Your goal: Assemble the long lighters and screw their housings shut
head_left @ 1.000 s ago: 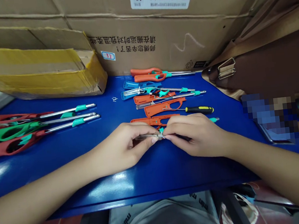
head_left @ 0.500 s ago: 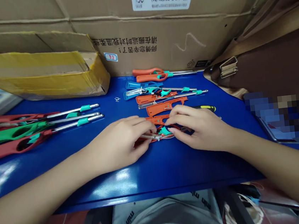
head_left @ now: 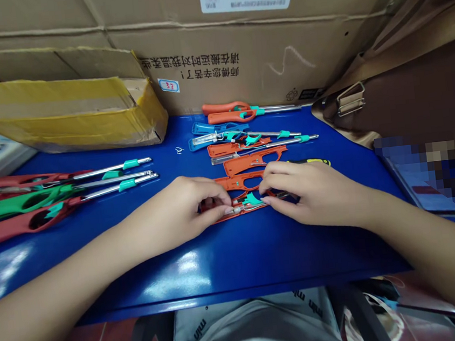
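On the blue table between my hands lies an opened orange stick lighter (head_left: pixel 225 218), with its inner parts and a teal trigger (head_left: pixel 250 199) laid in the half-shell. My left hand (head_left: pixel 188 204) is closed at its handle end, thumb and finger pinching near the white valve; the clear gas tank is mostly covered by the fingers. My right hand (head_left: pixel 314 188) closes over the other end, fingertips beside the trigger, hiding most of the metal tube. Just behind lies a loose orange half-shell (head_left: pixel 232 183). Part of a black-and-yellow screwdriver (head_left: pixel 318 161) shows behind my right hand.
Several opened lighters with blue (head_left: pixel 198 143) and orange shells (head_left: pixel 235 164) lie farther back. Closed red and green lighters (head_left: pixel 23 203) rest at left. A yellow-taped box (head_left: pixel 96 124) and a large carton (head_left: pixel 181 39) stand behind. A pixelated flat object (head_left: pixel 424 182) is at right.
My left fingers have lowered and shifted slightly left; the clear tank, tilted up between them before, now sits lower in the orange shell. My right hand has barely moved.
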A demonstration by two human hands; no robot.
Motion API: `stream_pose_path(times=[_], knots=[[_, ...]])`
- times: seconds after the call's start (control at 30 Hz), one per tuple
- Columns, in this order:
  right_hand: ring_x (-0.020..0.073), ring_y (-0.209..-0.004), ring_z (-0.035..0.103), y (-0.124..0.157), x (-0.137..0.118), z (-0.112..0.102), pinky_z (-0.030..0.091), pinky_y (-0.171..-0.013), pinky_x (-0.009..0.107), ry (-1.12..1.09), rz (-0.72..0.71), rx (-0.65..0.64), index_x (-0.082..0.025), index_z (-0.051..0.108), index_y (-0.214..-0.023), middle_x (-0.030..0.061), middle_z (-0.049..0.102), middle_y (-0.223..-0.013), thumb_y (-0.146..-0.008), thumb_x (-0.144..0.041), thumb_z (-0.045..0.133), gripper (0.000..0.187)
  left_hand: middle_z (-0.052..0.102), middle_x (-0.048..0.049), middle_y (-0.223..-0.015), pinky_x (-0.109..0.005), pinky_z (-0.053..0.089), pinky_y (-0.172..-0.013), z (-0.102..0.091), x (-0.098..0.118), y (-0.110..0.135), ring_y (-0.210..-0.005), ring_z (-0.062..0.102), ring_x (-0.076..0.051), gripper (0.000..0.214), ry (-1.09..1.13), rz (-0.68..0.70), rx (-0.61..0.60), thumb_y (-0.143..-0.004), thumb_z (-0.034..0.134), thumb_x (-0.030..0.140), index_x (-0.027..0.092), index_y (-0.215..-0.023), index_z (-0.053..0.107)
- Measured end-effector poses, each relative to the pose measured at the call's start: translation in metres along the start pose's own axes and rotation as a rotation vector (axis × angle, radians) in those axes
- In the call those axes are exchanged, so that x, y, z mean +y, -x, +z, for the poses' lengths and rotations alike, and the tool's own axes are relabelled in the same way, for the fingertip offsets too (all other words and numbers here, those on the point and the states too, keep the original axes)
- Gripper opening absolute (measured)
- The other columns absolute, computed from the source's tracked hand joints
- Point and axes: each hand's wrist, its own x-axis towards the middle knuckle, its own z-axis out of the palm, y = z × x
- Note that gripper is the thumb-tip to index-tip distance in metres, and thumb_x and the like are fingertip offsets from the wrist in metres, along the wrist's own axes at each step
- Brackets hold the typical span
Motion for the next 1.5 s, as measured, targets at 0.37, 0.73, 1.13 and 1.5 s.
stream_pose_path(times=[0.37, 0.73, 1.13, 1.5], knots=[[0.0178, -0.087, 0.065, -0.001, 0.006, -0.006, 0.046, -0.075, 0.031, -0.06, -0.014, -0.13, -0.02, 0.067, -0.097, 0.0034, 0.066, -0.102, -0.103, -0.028, 0.056, 0.015, 0.08, 0.001, -0.092, -0.023, 0.05, -0.07, 0.002, 0.005, 0.002, -0.077, 0.071, -0.013, 0.012, 0.082, -0.089, -0.044, -0.093, 0.07, 0.027, 0.021, -0.099, 0.079], [0.0171, -0.083, 0.064, 0.001, 0.004, -0.003, 0.044, -0.071, 0.031, 0.053, -0.077, -0.13, -0.02, 0.068, -0.097, 0.0036, 0.068, -0.099, -0.107, -0.029, 0.048, 0.024, 0.076, -0.0014, -0.091, -0.028, 0.05, -0.07, 0.008, 0.009, 0.005, -0.076, 0.068, -0.016, 0.015, -0.04, -0.111, -0.01, -0.095, 0.068, 0.029, 0.024, -0.1, 0.08], [0.0175, -0.081, 0.064, 0.001, 0.004, -0.003, 0.042, -0.067, 0.031, 0.115, -0.086, -0.121, -0.02, 0.068, -0.097, 0.0033, 0.067, -0.098, -0.107, -0.029, 0.047, 0.024, 0.073, -0.0007, -0.098, -0.029, 0.049, -0.073, 0.007, 0.009, 0.006, -0.079, 0.068, -0.015, 0.018, -0.083, -0.122, 0.015, -0.097, 0.066, 0.036, 0.026, -0.098, 0.08], [0.0174, -0.079, 0.063, 0.002, 0.003, -0.003, 0.041, -0.065, 0.03, 0.128, -0.09, -0.101, -0.02, 0.068, -0.096, 0.0043, 0.069, -0.098, -0.106, -0.026, 0.047, 0.023, 0.073, -0.0011, -0.091, -0.026, 0.044, -0.063, 0.01, 0.003, 0.003, -0.074, 0.065, -0.014, 0.02, -0.041, -0.146, 0.071, -0.093, 0.07, 0.041, 0.024, -0.091, 0.08]])
